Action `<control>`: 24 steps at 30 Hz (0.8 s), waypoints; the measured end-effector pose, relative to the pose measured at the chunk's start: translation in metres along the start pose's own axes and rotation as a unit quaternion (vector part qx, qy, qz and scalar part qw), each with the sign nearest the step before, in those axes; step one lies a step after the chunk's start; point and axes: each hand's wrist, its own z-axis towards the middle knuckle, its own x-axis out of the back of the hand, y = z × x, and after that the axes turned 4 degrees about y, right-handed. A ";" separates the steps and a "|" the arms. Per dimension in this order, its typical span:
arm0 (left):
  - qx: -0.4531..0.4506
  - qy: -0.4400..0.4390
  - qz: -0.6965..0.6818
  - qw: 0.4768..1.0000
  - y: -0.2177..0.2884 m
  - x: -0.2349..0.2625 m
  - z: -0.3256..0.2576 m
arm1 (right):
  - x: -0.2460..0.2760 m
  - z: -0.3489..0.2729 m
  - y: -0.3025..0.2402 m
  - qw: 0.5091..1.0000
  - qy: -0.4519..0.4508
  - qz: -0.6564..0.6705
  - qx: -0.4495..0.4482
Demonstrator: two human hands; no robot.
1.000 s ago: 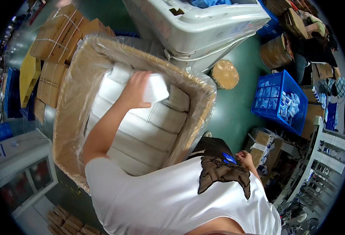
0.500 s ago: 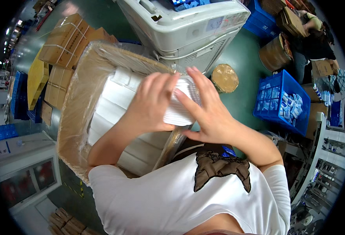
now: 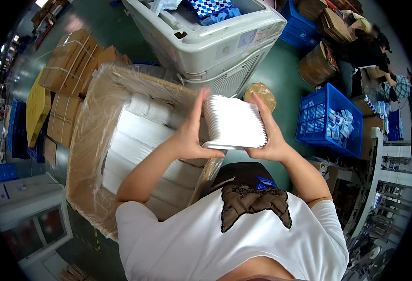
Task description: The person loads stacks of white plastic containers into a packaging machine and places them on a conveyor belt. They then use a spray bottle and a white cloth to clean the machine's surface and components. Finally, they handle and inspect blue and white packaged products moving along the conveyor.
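Between my two hands is a stack of thin white plastic pieces (image 3: pixel 235 120), rounded-square in outline, with ridged edges along both sides. My left hand (image 3: pixel 190 133) presses its left side, thumb under the near edge and fingers reaching up. On the opposite side, my right hand (image 3: pixel 272 136) grips the stack, its thumb near the lower corner. The stack is above the right edge of a large carton (image 3: pixel 88 140) lined with clear plastic film. Inside that carton lie several rows of similar white stacks (image 3: pixel 136 145), partly hidden by my left forearm.
Beyond the carton stands a pale grey machine housing (image 3: pixel 215 51) with blue cloth on top. To the right are a round brown-topped object (image 3: pixel 261 95) and a blue crate (image 3: pixel 311 122) of small white-and-blue packs. Strapped cartons (image 3: pixel 68 65) stand at left. Other people work at far right.
The stack has come nearer and tilted so its broad white face shows. My hands have moved apart to its two sides, the right one shifting rightward.
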 end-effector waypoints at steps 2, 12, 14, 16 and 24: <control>-0.001 0.027 -0.036 0.999 -0.017 -0.019 -0.007 | -0.007 0.001 0.002 0.999 0.000 0.038 0.009; -0.032 0.055 0.057 0.996 -0.007 -0.002 -0.004 | 0.007 0.043 -0.047 0.950 -0.156 -0.269 -0.007; -0.044 0.056 0.010 0.997 -0.017 0.024 -0.004 | 0.013 0.056 -0.050 0.973 -0.120 -0.196 -0.025; -0.020 0.089 -0.047 0.995 -0.045 0.054 -0.017 | 0.039 0.053 -0.049 0.994 -0.004 -0.094 -0.051; -0.020 -0.172 0.401 0.899 -0.212 -0.047 -0.077 | 0.078 -0.074 0.010 0.881 0.225 0.205 -0.363</control>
